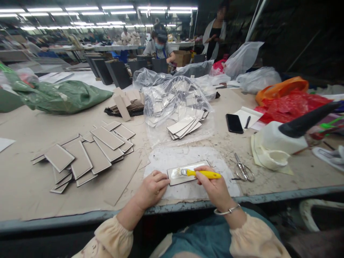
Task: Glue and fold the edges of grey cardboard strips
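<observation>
The biggest thing is a long desk with light brown paper on top. A big, crumpled green plastic bag lies at its far left. Near the middle is a see-through plastic bag, full of small beige cards. To the left of the hands sits a messy pile of flat beige cards with dark edges. In front of the person is a smudgy white sheet. On the right, a fat white plastic bottle with a long black spout leans over. The left hand has its fingers curled close together, with the tips at the left end of 1 beige card with a thin dark edge; I cannot tell if they pinch it. The right hand has its fingers closed around a brush with a yellow handle. That 1 card lies flat on the white sheet, between the 2 hands, and the brush tip touches its shiny, wet-looking top. To the right are a flat black phone and small silver metal scissors. A little black pen lies beside the phone.
</observation>
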{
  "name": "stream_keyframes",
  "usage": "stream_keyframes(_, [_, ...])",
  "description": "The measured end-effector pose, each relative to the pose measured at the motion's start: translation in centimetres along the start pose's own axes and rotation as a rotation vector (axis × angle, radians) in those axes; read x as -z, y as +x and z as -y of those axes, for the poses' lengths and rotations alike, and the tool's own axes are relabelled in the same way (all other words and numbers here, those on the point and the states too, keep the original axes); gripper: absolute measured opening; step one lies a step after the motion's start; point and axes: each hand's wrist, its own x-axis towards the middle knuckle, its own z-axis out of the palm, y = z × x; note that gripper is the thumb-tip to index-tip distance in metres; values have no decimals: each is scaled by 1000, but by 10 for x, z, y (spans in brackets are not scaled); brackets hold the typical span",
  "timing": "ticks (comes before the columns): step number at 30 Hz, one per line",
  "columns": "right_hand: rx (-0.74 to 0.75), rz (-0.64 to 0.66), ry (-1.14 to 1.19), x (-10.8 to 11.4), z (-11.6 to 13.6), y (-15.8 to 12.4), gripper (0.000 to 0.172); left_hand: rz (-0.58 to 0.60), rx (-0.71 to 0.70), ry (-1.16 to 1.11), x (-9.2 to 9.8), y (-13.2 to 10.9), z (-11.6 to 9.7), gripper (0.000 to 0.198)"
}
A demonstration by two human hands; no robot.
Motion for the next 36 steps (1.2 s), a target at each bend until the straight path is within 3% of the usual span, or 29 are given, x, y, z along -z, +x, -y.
stream_keyframes(6, [54, 76, -83, -16, -2, 3, 26, -2, -4, 6, 0, 0, 1, 24])
stream_keyframes(15, [-18, -49, -158, 19, -7, -1, 28, -1, -4, -11, 0, 0, 0, 24])
stream_keyframes(20, [14, 52, -31, 2, -2, -6, 27, -10, -9, -4, -1, 0, 0, 24])
stream_keyframes(25, [67, 108, -86, -7, -2, -4, 24, 5, -9, -8, -1, 1, 1, 24])
stream_keyframes(36, [59, -108, -332, 54, -21, -1, 28, -8, -5, -23, -1, 2, 1, 22])
